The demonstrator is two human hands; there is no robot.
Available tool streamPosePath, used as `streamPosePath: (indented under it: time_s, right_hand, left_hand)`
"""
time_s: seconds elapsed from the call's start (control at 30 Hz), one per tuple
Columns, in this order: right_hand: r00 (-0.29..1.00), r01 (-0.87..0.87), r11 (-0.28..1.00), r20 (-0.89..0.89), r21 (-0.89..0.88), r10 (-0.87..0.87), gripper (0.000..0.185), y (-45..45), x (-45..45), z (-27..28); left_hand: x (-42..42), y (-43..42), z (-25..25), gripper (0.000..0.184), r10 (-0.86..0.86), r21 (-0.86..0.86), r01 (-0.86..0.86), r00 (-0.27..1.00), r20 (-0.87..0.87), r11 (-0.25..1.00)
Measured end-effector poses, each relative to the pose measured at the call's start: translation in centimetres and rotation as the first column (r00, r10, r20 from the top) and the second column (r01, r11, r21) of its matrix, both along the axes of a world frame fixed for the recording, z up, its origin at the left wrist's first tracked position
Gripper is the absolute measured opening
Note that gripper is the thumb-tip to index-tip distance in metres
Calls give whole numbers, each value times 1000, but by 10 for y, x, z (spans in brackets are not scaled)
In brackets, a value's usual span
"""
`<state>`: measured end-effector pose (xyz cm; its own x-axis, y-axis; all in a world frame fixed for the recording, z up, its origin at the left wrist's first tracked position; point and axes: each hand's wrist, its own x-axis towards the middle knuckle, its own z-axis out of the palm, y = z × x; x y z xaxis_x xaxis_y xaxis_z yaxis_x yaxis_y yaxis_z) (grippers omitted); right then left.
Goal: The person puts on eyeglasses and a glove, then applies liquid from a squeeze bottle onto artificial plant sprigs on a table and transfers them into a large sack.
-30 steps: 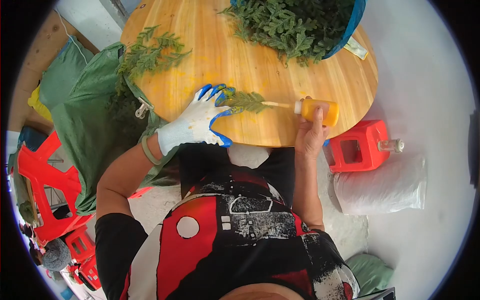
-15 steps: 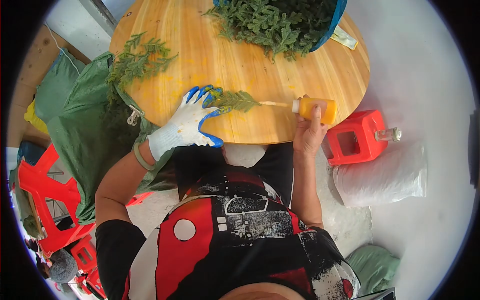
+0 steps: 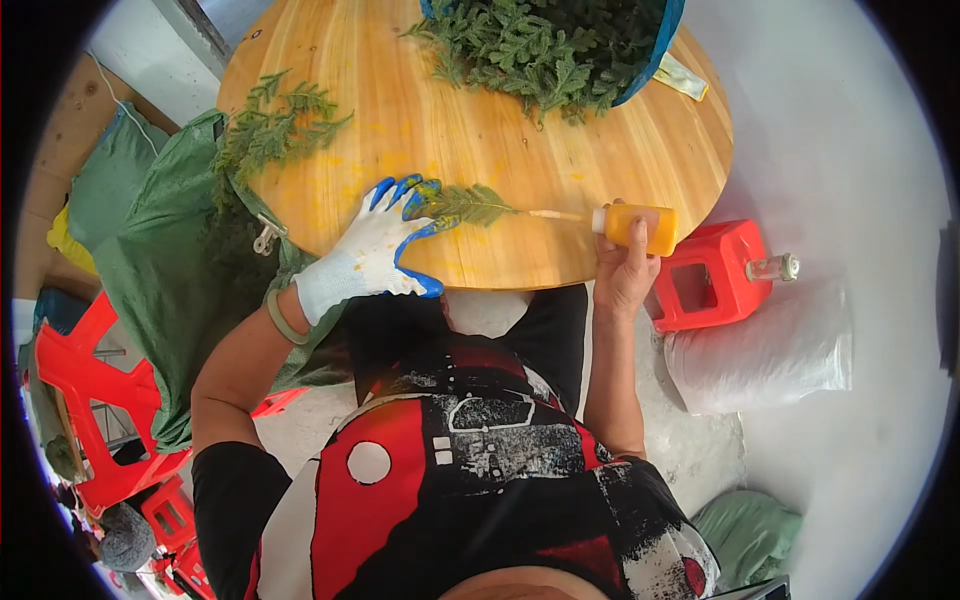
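My left hand (image 3: 370, 235), in a white knit glove with blue coated fingers, lies palm down on the table with its fingers spread and thumb apart. Its fingertips rest on one end of a flat green artificial leaf sprig (image 3: 475, 205), whose yellow-smeared end is partly hidden under them. My bare right hand (image 3: 625, 262) grips a squeeze bottle (image 3: 650, 230) of yellow-orange liquid, tipped on its side. The bottle's long pale nozzle (image 3: 555, 214) points left, its end close to the free tip of the sprig; whether they touch I cannot tell.
The round wooden table (image 3: 370, 60) carries yellow smears. A blue-rimmed container (image 3: 668, 40) full of green foliage (image 3: 540, 55) lies at its far side. Loose sprigs (image 3: 285, 120) are at left, above green cloth (image 3: 165, 260) with a metal clip (image 3: 264, 238). A red stool (image 3: 710, 280) stands right.
My right hand and the bottle have shifted slightly right. The left hand and sprig have hardly moved; the whole view has shifted a little.
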<state>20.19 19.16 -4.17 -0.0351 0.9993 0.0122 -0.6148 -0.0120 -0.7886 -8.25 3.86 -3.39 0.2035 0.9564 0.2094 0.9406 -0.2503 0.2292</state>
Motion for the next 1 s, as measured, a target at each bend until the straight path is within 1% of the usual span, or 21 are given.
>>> streamPosePath:
  time_s: [0.07, 0.13, 0.2, 0.23, 0.27, 0.3, 0.33, 0.37, 0.4, 0.43, 0.53, 0.57, 0.6, 0.7, 0.73, 0.77, 0.8, 0.83, 0.87, 0.9, 1.0]
  right_hand:
    - [1000, 1, 1000, 0, -8, -1, 34, 1, 5, -1]
    - [1000, 25, 1000, -18, -7, -25, 33, 4, 15, -6]
    - [998, 7, 1000, -64, -2, -7, 33, 13, 15, -13]
    - [997, 20, 999, -76, 26, -18, 31, 19, 19, -20]
    - [991, -35, 999, -126, 31, 38, 34, 29, 25, -28]
    - [986, -66, 998, -150, 12, 67, 37, 30, 26, -26]
    - [983, -90, 996, -164, -10, 88, 40, 32, 33, -24]
    - [954, -229, 973, -208, -28, 218, 45, 41, 49, -36]
    - [965, -168, 985, -208, -35, 158, 45, 33, 43, -28]
    - [976, -96, 995, -201, -42, 86, 44, 27, 38, -19]
    - [963, -107, 994, -251, -38, 94, 45, 30, 32, -18]
    - [962, -112, 993, -253, -30, 100, 45, 31, 28, -16]
    - [940, -158, 986, -311, -45, 137, 45, 32, 22, -14]
    - [864, -250, 966, -466, -66, 192, 43, 33, 17, -5]
    - [879, -206, 975, -453, -82, 148, 45, 34, 15, -4]
    - [892, -159, 982, -441, -97, 101, 47, 35, 12, -3]
    - [897, -123, 989, -435, -85, 74, 47, 39, 13, -1]
    - [875, -148, 984, -477, -101, 83, 49, 41, 12, 1]
    - [849, -181, 977, -519, -116, 96, 50, 42, 15, 2]
    - [852, -164, 980, -516, -113, 83, 50, 42, 19, 4]
    - [828, -168, 978, -555, -124, 72, 51, 43, 20, 12]
  left_hand:
    - [2, 0, -1, 85, -1, 10, 1, 1000, -2, 1000]
    - [5, 2, -2, 83, -2, -24, 1, 1000, -26, 1000]
    - [1, -2, 3, 81, 38, -51, -42, 996, -75, 998]
    - [0, -5, 4, 78, 64, -22, -65, 997, -36, 998]
    - [-1, -6, 4, 76, 103, 10, -103, 995, -5, 995]
    - [-7, -11, 8, 76, 172, 23, -171, 984, -43, 985]
    - [-10, -13, 12, 73, 378, 34, -378, 912, -158, 925]
    - [-12, -16, 16, 71, 551, 63, -555, 794, -258, 829]
    - [-12, -20, 21, 71, 578, 78, -580, 771, -268, 811]
    - [-9, -22, 25, 68, 541, 134, -525, 805, -245, 841]
    - [2, -18, 33, 62, 378, 297, -315, 907, -188, 902]
    - [3, -9, 33, 58, 317, 315, -248, 929, -189, 916]
    - [0, -1, 31, 55, 252, 333, -178, 948, -193, 926]
    - [-37, 30, 14, 49, 207, 311, -126, 948, -243, 942]
    - [-50, 34, 21, 49, 272, 341, -179, 931, -245, 923]
    - [-69, 40, 14, 51, 369, 314, -271, 873, -317, 910]
    - [-87, 43, 13, 51, 467, 350, -348, 808, -359, 870]
    - [-106, 44, 12, 52, 562, 388, -422, 726, -396, 819]
    - [-116, 40, 23, 49, 619, 326, -529, 622, -480, 784]
    - [-115, 45, 31, 49, 610, 328, -516, 634, -475, 791]
    - [-118, 56, 51, 46, 550, 413, -390, 730, -406, 823]
